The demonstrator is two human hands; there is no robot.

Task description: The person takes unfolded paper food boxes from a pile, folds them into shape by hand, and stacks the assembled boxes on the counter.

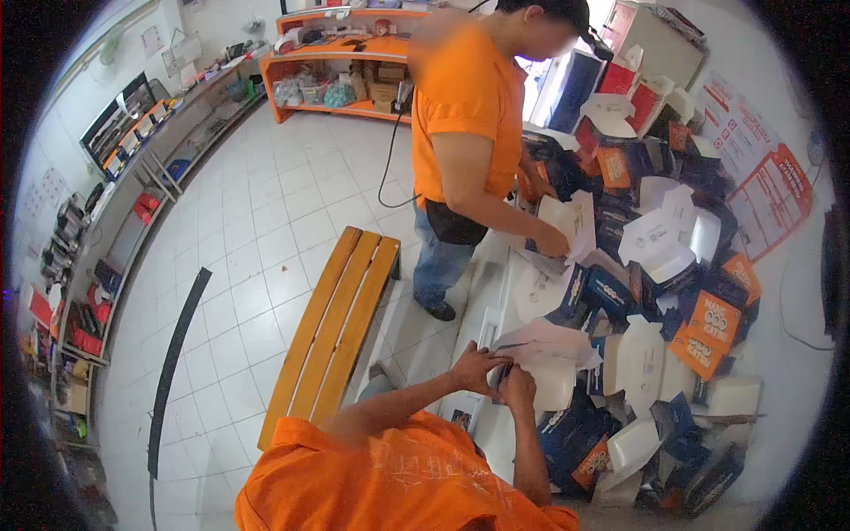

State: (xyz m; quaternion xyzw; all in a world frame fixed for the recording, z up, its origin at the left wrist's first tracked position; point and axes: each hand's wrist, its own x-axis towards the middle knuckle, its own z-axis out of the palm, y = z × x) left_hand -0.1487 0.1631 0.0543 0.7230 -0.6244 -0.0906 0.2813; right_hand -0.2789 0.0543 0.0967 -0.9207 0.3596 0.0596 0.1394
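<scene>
Both my hands are at the near left edge of an open cardboard food box (547, 380) with a white inside and its lid folded up. My left hand (478, 368) has its fingers bent around the box's corner by the lid. Right beside it, my right hand (518, 388) is closed on the same edge, its fingertips partly hidden. Dark blue printed boxes (567, 442) lie just to the right, and another white open box (639, 365) stands beyond.
A co-worker (465, 133) in an orange shirt handles a white box (571, 221) ahead. Boxes, some with orange labels (708, 327), heap up against the right wall. A slatted wooden bench (328, 327) stands to the left. Shelves (345, 53) line the back.
</scene>
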